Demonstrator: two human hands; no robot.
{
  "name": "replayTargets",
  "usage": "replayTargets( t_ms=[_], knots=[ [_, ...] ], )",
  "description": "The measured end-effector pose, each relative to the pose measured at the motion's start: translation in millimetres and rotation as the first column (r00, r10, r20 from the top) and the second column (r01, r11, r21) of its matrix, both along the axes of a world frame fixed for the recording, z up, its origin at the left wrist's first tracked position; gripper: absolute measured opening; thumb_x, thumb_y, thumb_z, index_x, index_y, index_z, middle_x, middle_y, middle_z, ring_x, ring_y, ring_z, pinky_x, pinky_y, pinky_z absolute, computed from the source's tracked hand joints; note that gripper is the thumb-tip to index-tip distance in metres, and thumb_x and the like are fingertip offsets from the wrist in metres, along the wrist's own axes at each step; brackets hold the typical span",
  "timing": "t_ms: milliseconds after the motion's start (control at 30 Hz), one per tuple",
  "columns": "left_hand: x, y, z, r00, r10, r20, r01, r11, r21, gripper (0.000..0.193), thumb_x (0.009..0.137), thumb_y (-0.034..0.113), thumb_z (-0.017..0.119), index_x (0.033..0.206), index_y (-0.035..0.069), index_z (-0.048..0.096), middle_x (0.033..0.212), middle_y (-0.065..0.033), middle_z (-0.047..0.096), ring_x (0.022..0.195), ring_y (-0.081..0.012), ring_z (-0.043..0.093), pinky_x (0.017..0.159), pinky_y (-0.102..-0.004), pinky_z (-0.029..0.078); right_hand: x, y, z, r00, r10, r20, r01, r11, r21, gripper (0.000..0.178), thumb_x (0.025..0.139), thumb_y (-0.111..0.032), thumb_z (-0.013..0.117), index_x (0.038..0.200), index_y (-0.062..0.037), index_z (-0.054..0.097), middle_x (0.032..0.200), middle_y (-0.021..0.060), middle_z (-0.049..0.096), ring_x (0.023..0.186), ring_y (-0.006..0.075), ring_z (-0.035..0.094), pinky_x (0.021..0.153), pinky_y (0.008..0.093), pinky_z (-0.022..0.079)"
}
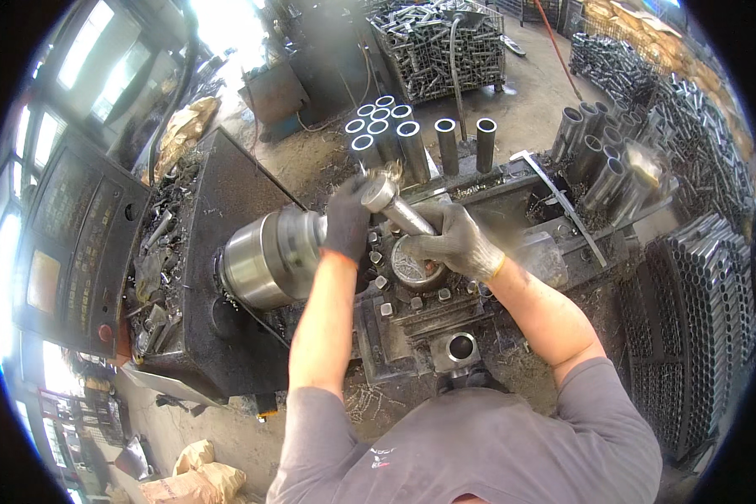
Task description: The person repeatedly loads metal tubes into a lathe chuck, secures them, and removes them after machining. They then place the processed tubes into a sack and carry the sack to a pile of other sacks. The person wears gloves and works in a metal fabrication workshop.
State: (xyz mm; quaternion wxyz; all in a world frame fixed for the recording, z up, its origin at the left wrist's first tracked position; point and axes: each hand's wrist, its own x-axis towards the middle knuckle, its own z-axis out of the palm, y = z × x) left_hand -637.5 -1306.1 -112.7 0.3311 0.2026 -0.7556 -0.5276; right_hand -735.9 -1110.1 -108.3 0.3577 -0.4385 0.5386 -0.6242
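In my gloved right hand point(454, 242) is a short steel bar with a wide round head point(403, 212), tilted with the head up and toward my left hand. Its fingers are closed round the narrower end. My left hand point(348, 217), in a dark glove, is at the front of the shiny lathe chuck point(265, 256), close beside the bar's head. The fingers there are mostly hidden, so what they hold does not show. Below my right hand is the tool post point(418, 273), with a round dish-like top and square-headed bolts around it.
Several steel tubes point(407, 147) stand upright beyond the lathe bed; more tubes point(592, 155) lean at the right. A long caliper-like tool point(563, 206) lies across the bed. Stacked tubes point(701, 294) fill the right side. A wire bin point(437, 55) of metal parts stands behind.
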Motion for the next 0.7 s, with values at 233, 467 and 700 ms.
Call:
replayTargets(
  t_ms=[233,467,700],
  knots=[
    [-26.9,-74.8,92.0,0.575,0.489,0.656,0.06,0.774,-0.63,0.056,0.094,0.05,0.07,0.128,0.006,0.068,0.129,-0.0206,0.072,0.122,-0.0379,0.069,0.104,-0.0485,0.051,-5.1,-1.6,-0.2,0.997,0.02,-0.07,-0.022,0.999,-0.037,0.047,0.087,-0.027,0.081,0.122,0.0029,0.073,0.083,0.0022,0.071,0.064,0.0053,0.063,0.055,0.0237,0.049],
    [7.4,-47.2,0.5,0.512,0.452,0.73,0.66,0.337,-0.671,0.046,0.093,0.03,0.069,0.133,0.007,0.066,0.13,-0.0149,0.071,0.125,-0.0368,0.065,0.11,-0.0433,0.049,-9.0,-1.9,3.7,0.993,0.108,-0.045,-0.11,0.993,-0.036,0.033,0.088,-0.022,0.079,0.11,0.0014,0.074,0.079,0.0002,0.068,0.064,0.0052,0.061,0.056,0.024,0.048],
    [12.5,-57.4,-59.4,0.717,0.332,0.613,0.622,0.09,-0.777,0.028,0.093,0.022,0.06,0.115,0.012,0.074,0.106,-0.0137,0.073,0.114,-0.0293,0.066,0.123,-0.0528,0.034,-24.7,1.8,18.0,0.963,0.177,0.206,-0.167,0.984,-0.064,0.033,0.087,-0.024,0.081,0.106,0.0018,0.073,0.074,0.0017,0.067,0.057,0.0066,0.06,0.048,0.024,0.045]
  ],
)
